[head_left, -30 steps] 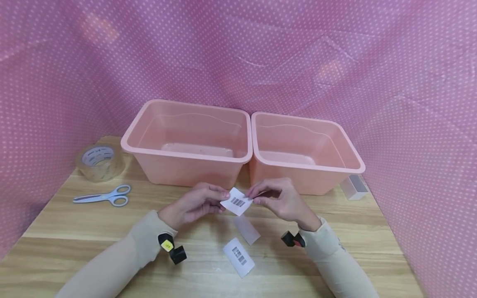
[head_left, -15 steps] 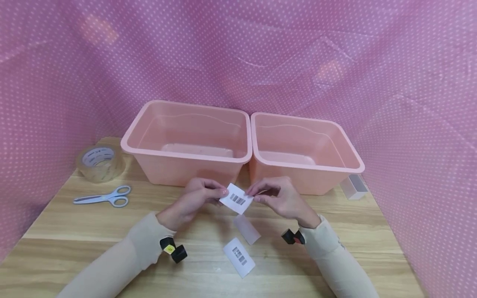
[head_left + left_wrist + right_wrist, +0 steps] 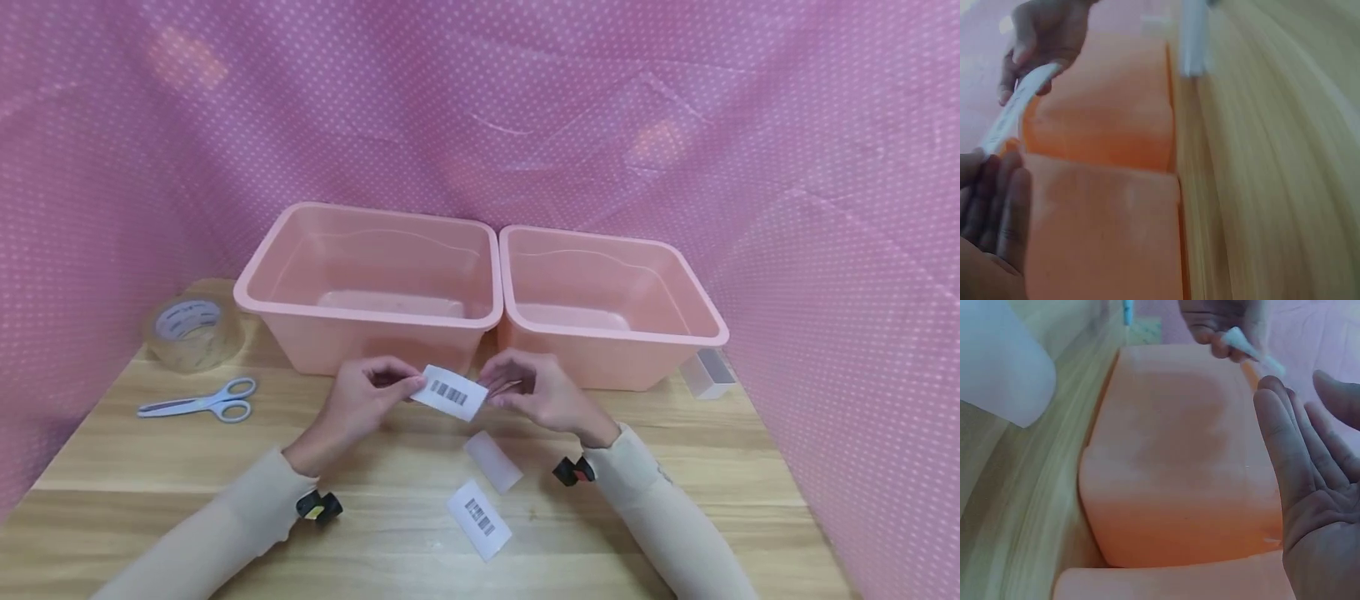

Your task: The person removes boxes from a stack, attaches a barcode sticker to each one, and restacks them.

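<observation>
A white barcode label [image 3: 452,392] hangs above the table in the head view, its left end pinched by my left hand [image 3: 363,396]. Beside its right edge is my right hand [image 3: 540,390]; the right wrist view shows that thumb and fingers [image 3: 1285,444] apart, with the label [image 3: 1250,347] beyond the fingertips. On the table below lie a blank pale slip [image 3: 492,462] and a second barcode label [image 3: 479,520]. Seen edge-on, the held label [image 3: 1019,106] is blurred in the left wrist view.
Two pink plastic bins [image 3: 367,316] [image 3: 615,335] stand side by side behind the hands. At left are a roll of clear tape [image 3: 197,337] and blue scissors [image 3: 198,404]. A small white box [image 3: 708,374] sits by the right bin. A pink dotted cloth [image 3: 480,108] surrounds the table.
My left hand has moved left with the label, which has turned flatter and now shows more of its length. The right hand has shifted slightly left and its fingers have come off the label.
</observation>
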A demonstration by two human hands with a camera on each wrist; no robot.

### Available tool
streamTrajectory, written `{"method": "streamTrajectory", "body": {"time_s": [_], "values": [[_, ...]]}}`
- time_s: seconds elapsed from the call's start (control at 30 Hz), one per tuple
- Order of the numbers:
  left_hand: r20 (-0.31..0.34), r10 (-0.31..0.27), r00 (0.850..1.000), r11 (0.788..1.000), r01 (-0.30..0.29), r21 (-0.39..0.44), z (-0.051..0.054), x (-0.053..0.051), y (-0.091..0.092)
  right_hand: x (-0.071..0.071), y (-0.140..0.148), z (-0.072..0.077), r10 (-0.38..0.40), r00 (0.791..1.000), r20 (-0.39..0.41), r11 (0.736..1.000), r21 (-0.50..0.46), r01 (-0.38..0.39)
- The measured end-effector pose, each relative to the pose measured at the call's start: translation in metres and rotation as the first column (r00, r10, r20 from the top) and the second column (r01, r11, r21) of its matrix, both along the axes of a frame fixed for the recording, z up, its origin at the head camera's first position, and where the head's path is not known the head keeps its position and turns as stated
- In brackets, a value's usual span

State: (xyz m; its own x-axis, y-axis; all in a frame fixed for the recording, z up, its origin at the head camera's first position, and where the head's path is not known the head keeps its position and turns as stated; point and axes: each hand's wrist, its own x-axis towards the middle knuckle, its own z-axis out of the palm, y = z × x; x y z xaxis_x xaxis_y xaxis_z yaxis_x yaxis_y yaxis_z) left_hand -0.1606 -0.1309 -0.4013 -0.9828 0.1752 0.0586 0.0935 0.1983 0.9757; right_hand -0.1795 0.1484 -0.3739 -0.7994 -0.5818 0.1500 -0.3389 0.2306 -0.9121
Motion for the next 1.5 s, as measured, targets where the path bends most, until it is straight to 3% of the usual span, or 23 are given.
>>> {"method": "streamTrajectory", "body": {"time_s": [0.07, 0.13, 0.2, 0.3, 0.37, 0.43, 0.53, 0.6, 0.7, 0.87, 0.93, 1.1, 1.5], "values": [[-0.079, 0.034, 0.996, 0.999, -0.032, 0.027, 0.0, 0.002, -0.007, -0.003, -0.005, -0.004, -0.011, 1.0, 0.002, 0.999, -0.03, 0.011], [-0.178, 0.061, 0.982, 0.997, -0.05, 0.064, 0.0, 0.003, -0.012, -0.006, -0.012, -0.008, -0.046, 0.999, -0.01, 0.997, -0.056, 0.046], [-0.275, 0.085, 0.958, 0.994, -0.062, 0.089, -0.001, 0.005, -0.016, -0.007, -0.019, -0.014, -0.087, 0.996, -0.014, 0.993, -0.081, 0.086], [-0.401, 0.113, 0.909, 0.992, -0.079, 0.099, -0.002, 0.007, -0.018, -0.006, -0.031, -0.019, -0.127, 0.992, 0.004, 0.987, -0.101, 0.127], [-0.452, 0.136, 0.882, 0.99, -0.1, 0.103, -0.004, 0.008, -0.019, -0.004, -0.038, -0.021, -0.147, 0.989, 0.015, 0.983, -0.107, 0.148], [-0.476, 0.164, 0.864, 0.986, -0.125, 0.113, -0.006, 0.009, -0.02, -0.003, -0.046, -0.022, -0.17, 0.985, 0.015, 0.979, -0.109, 0.17], [-0.47, 0.192, 0.862, 0.981, -0.162, 0.103, -0.009, 0.009, -0.022, -0.002, -0.057, -0.024, -0.224, 0.974, -0.029, 0.97, -0.106, 0.22], [-0.446, 0.214, 0.869, 0.977, -0.193, 0.092, -0.011, 0.008, -0.024, -0.001, -0.062, -0.024, -0.262, 0.962, -0.072, 0.962, -0.098, 0.255], [-0.412, 0.259, 0.873, 0.965, -0.25, 0.077, -0.015, 0.007, -0.027, 0.0, -0.071, -0.025, -0.304, 0.935, -0.182, 0.953, -0.044, 0.301], [-0.368, 0.371, 0.853, 0.928, -0.359, 0.102, -0.018, 0.003, -0.03, 0.0, -0.085, -0.027, -0.343, 0.877, -0.337, 0.929, 0.015, 0.369], [-0.338, 0.395, 0.854, 0.917, -0.39, 0.085, -0.017, 0.003, -0.032, 0.0, -0.089, -0.027, -0.358, 0.863, -0.356, 0.921, 0.018, 0.389], [-0.291, 0.421, 0.859, 0.894, -0.447, -0.027, -0.014, 0.006, -0.039, -0.002, -0.099, -0.024, -0.367, 0.875, -0.315, 0.916, 0.043, 0.4], [-0.394, 0.478, 0.785, 0.848, -0.53, -0.028, -0.018, -0.009, -0.048, -0.005, -0.113, -0.028, -0.394, 0.914, -0.098, 0.918, -0.08, 0.388]]}}
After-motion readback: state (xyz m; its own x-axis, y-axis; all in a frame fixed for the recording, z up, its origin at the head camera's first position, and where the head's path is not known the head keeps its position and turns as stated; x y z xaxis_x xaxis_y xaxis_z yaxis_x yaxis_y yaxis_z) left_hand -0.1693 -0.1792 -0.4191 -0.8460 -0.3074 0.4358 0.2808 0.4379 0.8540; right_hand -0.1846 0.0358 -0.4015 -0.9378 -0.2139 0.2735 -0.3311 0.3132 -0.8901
